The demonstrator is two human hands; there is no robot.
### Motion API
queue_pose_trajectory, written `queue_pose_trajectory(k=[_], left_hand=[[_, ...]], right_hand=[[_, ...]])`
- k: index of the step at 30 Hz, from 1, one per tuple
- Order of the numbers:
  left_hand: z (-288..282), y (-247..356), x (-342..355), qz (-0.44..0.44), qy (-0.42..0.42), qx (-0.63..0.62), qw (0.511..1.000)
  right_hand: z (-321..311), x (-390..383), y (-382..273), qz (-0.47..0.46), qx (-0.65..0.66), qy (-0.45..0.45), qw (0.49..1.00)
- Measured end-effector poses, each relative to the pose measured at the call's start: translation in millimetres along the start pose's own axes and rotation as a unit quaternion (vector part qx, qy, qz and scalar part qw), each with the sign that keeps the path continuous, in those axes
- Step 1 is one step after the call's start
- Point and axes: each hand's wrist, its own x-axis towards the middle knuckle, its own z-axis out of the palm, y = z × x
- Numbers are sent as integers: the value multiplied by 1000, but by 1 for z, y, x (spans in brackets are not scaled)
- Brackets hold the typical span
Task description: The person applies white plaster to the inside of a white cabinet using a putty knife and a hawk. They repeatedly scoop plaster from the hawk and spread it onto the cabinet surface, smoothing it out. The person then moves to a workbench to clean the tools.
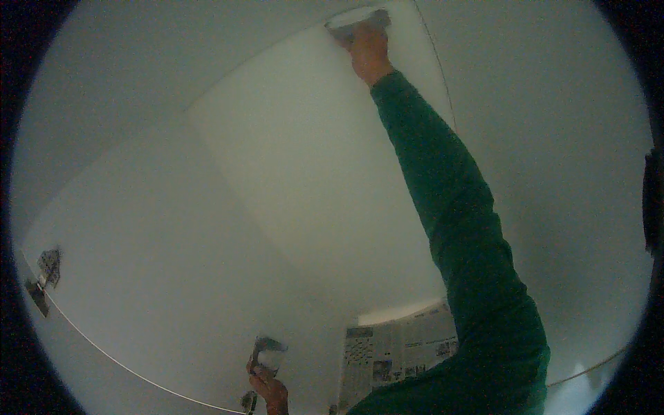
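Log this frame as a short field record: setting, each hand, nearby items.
setting: white walls meeting at a corner
right hand: right hand raised high in a green sleeve, pressing a flat tool to the wall
left hand: left hand low, holding a small grey-smeared tool
floor: newspaper sheets spread at the wall's foot
wall fitting: dark fitting at far left, thin cable running from it

A: Position of the right hand (369,52)?

B: Top of view, arm reaching up from the lower right, hand pressed on a trowel (356,19) against the wall (297,173).

A: Left hand (268,389)?

B: Bottom centre, holding a second trowel (267,351) just above it. Newspaper sheets (398,349) lie to its right, beside the right sleeve (470,256). A wall fitting (45,277) sits far left.
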Motion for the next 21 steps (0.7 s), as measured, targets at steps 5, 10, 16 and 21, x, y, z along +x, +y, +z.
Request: queue_pose_trajectory(k=[5,10,16,21], left_hand=[[-55,-32,105,33,-8,71,997],[-102,-64,228,59,-16,81,995],[-174,-116,412,-7,-43,128,991],[-263,-188,564,97,-20,163,982]], right_hand=[[43,37,-92,66,-57,-125,988],[120,52,-204,-24,-83,-64,994],[229,114,-349,7,117,-102,988],[287,135,-549,105,282,-178,937]])
